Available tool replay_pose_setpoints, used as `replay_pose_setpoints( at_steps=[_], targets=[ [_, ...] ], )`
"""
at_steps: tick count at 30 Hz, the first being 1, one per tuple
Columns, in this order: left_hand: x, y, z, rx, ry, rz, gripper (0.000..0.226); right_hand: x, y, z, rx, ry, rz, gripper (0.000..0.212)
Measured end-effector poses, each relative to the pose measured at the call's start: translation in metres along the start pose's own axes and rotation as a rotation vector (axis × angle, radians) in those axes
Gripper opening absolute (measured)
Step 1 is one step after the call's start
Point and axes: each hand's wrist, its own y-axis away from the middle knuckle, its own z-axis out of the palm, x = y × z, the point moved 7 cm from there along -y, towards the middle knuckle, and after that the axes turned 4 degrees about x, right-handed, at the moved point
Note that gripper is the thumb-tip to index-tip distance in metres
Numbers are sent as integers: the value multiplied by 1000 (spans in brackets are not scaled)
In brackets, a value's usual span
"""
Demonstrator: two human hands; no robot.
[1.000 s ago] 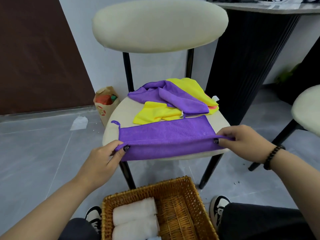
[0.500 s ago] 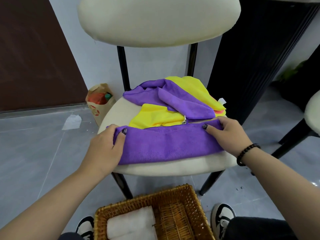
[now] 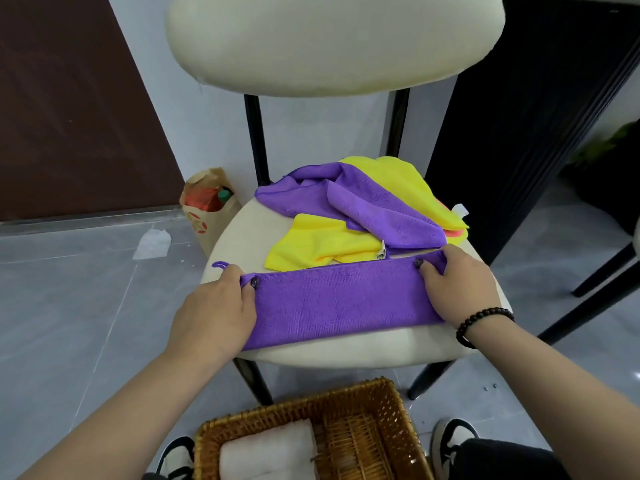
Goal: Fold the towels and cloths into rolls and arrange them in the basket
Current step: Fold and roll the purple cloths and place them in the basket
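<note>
We log a cream chair, its seat carrying the cloths; no brand or readable writing shows on anything, only a red mark on the paper bag standing on the floor left of the seat, too blurred to read, and a blank white tag at the far right of the pile. Folded cloth: purple microfibre, laid as a long flat band across the near half of the seat, edges even, a small loop trailing off its left end. Our left hand lies on the band's left end, thumb and fingertip pinching its top corner; our right hand lies on the right end, likewise pinching the top corner there, a dark bead bracelet on that wrist. The band spans the whole gap between the two hands. Pile: loose purple and yellow cloths, with a sliver of orange, heaped just behind the band and touching its far edge. Basket: brown wicker, on the floor below the seat's near edge, between our shoes. Roll: white towel, lying in the basket's left half.
</note>
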Motion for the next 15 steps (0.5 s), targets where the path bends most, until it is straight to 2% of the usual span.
replay_pose_setpoints(
  at_steps=[8,15],
  targets=[
    [-5,-8,3,0,-11,-32,20,-6,-8,10,34,173,-13,28],
    [-3,-7,-1,21,-138,-30,26,-4,-14,11,-12,235,-20,30]
  ],
)
